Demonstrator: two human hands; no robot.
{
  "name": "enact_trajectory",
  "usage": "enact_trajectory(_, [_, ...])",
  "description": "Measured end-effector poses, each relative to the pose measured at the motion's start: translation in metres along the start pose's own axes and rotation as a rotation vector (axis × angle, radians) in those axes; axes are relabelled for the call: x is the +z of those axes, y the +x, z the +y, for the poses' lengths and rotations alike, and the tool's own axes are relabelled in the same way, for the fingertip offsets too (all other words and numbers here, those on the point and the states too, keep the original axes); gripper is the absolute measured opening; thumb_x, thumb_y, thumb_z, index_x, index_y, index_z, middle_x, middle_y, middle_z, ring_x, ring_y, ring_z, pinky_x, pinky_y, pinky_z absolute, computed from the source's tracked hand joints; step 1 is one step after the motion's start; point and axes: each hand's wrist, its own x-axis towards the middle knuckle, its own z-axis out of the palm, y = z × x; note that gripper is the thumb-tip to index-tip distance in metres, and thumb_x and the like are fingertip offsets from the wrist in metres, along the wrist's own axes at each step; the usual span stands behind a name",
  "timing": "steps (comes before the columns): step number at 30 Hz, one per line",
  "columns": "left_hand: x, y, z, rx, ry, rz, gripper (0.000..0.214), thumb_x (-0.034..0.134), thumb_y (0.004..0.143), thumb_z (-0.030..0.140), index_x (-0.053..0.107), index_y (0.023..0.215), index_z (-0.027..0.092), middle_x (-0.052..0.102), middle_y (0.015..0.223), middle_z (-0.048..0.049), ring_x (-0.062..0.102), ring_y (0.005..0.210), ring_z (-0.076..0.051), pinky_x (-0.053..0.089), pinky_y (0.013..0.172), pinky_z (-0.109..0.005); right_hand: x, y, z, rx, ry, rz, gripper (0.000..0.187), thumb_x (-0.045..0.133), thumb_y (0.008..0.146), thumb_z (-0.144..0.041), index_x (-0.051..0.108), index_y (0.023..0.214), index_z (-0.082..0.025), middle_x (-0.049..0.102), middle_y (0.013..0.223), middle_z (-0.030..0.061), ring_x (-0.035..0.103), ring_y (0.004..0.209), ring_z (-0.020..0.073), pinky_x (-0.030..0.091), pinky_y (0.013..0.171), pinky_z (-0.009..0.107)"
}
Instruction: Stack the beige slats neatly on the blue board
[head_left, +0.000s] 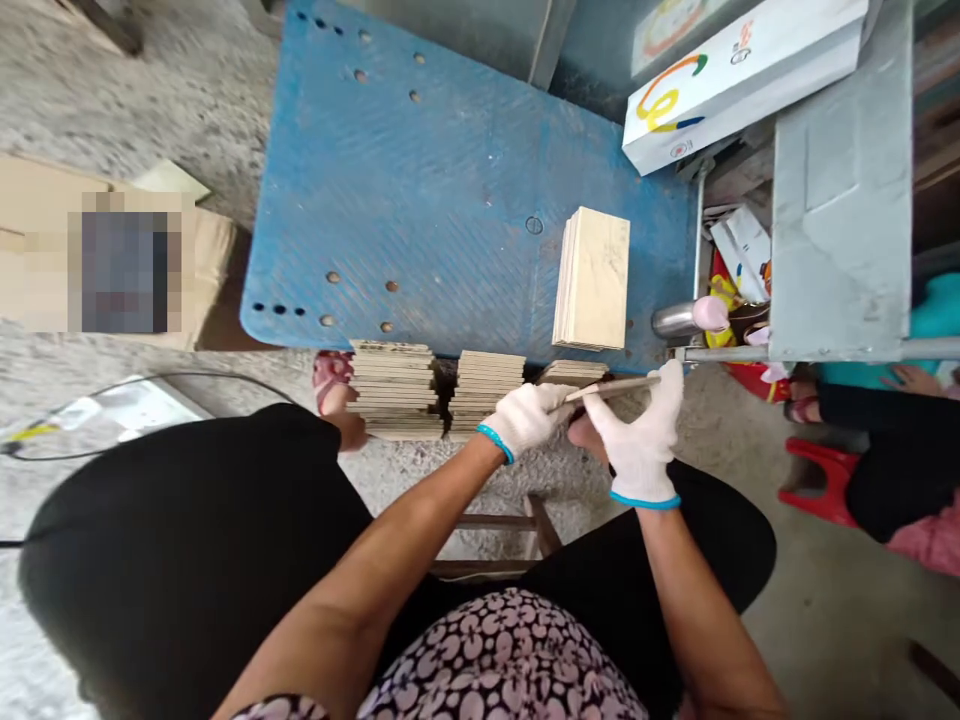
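Observation:
A thin wooden board [616, 388] is held nearly edge-on between my two hands, above the near edge of the blue table. My left hand [527, 415], in a white glove with a blue cuff, is closed on the board's left end. At its other end my right hand [639, 430], gloved alike, has the thumb below and the fingers raised along the end. A stack of pale boards [600, 280] stands on the table just beyond. Below the table edge are more board stacks: one at the left [396, 390], a middle stack [484, 385] and a partly hidden one [574, 373].
The blue table [435, 200] has several holes. A white box [742, 80] lies at the back right, near a metal flask [675, 320] and a grey metal panel [840, 200]. Another person sits at the right by a red stool [821, 480]. Cardboard [210, 270] lies left.

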Motion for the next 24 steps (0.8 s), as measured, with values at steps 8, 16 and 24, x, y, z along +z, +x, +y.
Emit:
enact_trajectory(8, [-0.002, 0.008, 0.002, -0.385, -0.887, 0.249, 0.021, 0.068, 0.063, 0.036, 0.058, 0.067, 0.018, 0.059, 0.059, 0.0037, 0.050, 0.051, -0.010, 0.041, 0.049, -0.022, 0.017, -0.013, 0.008, 0.230, -0.036, -0.312, 0.120, 0.077, 0.061, -0.054, 0.013, 0.154, -0.016, 0.024, 0.155, 0.0203, 0.032, 0.141, 0.0358, 0.033, 0.112, 0.051])
enact_trajectory(16, [-0.017, 0.007, 0.015, -0.378, -1.020, 0.282, 0.028, 0.076, 0.055, 0.036, 0.060, 0.066, 0.016, 0.063, 0.062, 0.0014, 0.056, 0.056, -0.012, 0.044, 0.052, -0.023, 0.040, -0.011, -0.010, 0.125, -0.198, -0.367, 0.117, 0.078, 0.059, -0.053, 0.018, 0.151, -0.013, 0.025, 0.154, 0.0224, 0.031, 0.141, 0.0385, 0.037, 0.108, 0.051])
enact_trajectory(24, [-0.027, 0.007, 0.018, -0.145, -0.733, 0.257, 0.049, 0.057, 0.079, 0.054, 0.069, 0.105, 0.014, 0.073, 0.096, -0.0087, 0.067, 0.088, -0.022, 0.053, 0.080, -0.033, 0.029, 0.013, -0.020, 0.094, -0.136, -0.278, 0.106, 0.077, 0.057, -0.056, 0.032, 0.145, -0.018, 0.042, 0.142, 0.0171, 0.045, 0.130, 0.0335, 0.044, 0.102, 0.044])
